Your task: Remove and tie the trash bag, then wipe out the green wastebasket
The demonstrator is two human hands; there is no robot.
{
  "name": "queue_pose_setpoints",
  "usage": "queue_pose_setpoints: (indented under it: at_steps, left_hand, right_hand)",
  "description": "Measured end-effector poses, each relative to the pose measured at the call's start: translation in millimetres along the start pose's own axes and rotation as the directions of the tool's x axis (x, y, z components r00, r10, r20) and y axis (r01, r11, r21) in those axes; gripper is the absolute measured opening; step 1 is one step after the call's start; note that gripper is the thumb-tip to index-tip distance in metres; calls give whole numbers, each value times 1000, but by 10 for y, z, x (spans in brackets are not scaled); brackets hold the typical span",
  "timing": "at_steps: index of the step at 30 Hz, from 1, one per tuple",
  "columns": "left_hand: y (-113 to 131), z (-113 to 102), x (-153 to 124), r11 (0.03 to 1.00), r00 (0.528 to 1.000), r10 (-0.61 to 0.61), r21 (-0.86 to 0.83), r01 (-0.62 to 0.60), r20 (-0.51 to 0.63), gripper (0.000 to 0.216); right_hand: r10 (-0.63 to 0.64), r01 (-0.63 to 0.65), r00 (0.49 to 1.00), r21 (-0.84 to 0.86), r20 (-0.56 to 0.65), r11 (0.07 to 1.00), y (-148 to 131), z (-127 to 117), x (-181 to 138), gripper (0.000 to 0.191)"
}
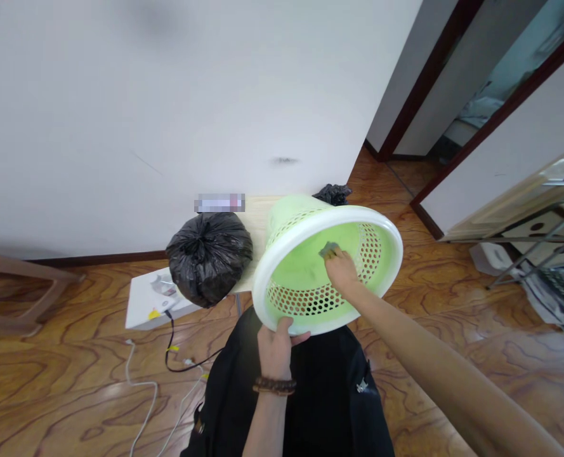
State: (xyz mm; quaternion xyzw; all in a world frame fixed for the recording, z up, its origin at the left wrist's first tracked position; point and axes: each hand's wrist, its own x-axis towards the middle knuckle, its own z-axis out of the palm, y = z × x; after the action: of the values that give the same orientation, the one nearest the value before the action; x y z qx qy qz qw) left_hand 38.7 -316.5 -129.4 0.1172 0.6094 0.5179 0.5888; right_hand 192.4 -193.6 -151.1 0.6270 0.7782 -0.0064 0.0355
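A light green perforated plastic bin (286,223) with a white rim lies tilted on its side, its mouth toward me. My left hand (276,346), with a bead bracelet on the wrist, grips the lower rim. My right hand (341,269) reaches inside the bin and presses a small grey-green cloth or sponge (328,249) against the inner wall. The bin's far end rests over a small pale wooden table (257,219).
A full, tied black rubbish bag (209,255) sits on the table's left side. A smaller crumpled black bag (332,193) lies behind the bin. A white box (144,304) and cables lie on the wooden floor. Brown chair at left, metal rack at right, doorway behind.
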Motion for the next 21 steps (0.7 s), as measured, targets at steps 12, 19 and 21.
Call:
queue_pose_setpoints:
  at_steps: [12, 19, 21]
  left_hand:
    - [-66, -19, -15, 993, 995, 94, -70, -97, -45, 33]
    - [90, -13, 6, 1000, 999, 21, -5, -20, 42, 33]
    - [187, -16, 2, 997, 997, 3, 79, -8, 72, 36]
  right_hand:
    - [-97, 96, 993, 9, 68, 995, -47, -244, 27, 30]
    - [-191, 170, 958, 109, 212, 979, -211, -172, -32, 34]
    - [-194, 167, 957, 138, 215, 976, -255, -107, -49, 38]
